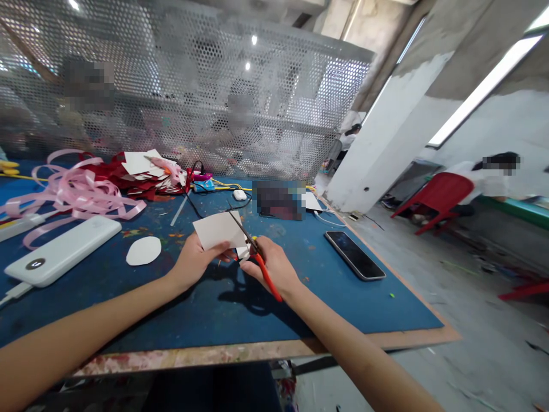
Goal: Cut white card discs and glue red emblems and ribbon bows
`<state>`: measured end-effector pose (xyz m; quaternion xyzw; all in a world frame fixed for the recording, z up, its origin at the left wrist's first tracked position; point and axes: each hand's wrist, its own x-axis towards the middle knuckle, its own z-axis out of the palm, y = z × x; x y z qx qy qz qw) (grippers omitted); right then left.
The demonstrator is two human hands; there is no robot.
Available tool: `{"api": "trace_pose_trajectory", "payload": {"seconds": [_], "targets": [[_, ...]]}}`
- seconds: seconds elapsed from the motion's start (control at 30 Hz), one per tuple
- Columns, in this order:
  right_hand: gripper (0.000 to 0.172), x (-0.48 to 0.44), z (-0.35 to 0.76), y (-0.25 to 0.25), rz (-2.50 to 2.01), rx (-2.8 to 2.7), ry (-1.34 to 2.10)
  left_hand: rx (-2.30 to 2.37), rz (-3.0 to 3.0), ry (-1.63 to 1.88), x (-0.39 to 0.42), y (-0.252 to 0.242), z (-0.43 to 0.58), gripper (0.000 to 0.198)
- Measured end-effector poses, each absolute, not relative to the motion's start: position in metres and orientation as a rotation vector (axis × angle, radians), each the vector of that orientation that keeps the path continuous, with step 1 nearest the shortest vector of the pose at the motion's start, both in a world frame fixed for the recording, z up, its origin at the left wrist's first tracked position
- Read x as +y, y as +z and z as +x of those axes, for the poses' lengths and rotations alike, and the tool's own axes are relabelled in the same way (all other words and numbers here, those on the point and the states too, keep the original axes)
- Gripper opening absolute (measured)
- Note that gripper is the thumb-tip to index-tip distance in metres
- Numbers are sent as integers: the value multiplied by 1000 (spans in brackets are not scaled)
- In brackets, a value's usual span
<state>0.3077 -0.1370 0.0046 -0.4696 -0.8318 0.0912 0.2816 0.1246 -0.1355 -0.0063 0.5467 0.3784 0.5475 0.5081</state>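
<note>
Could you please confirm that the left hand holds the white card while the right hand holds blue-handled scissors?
Not quite: the head view shows an orange-red handle, not blue. The left hand does hold the white card and the right hand the scissors.

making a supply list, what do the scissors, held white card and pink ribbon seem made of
Scissors: dark, probably steel blades; smooth red handles, likely plastic. White card: matte, probably thin paperboard, holding flat. Pink ribbon: glossy, maybe satin or plastic, highlights along loops.
</note>
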Motion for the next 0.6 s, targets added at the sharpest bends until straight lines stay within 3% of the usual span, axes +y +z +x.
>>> {"api": "trace_pose_trajectory", "payload": {"seconds": [0.6], "targets": [[52,-137,313,18,-1468,-2317,163,955,1717,1104,-111,12,85,14]]}}
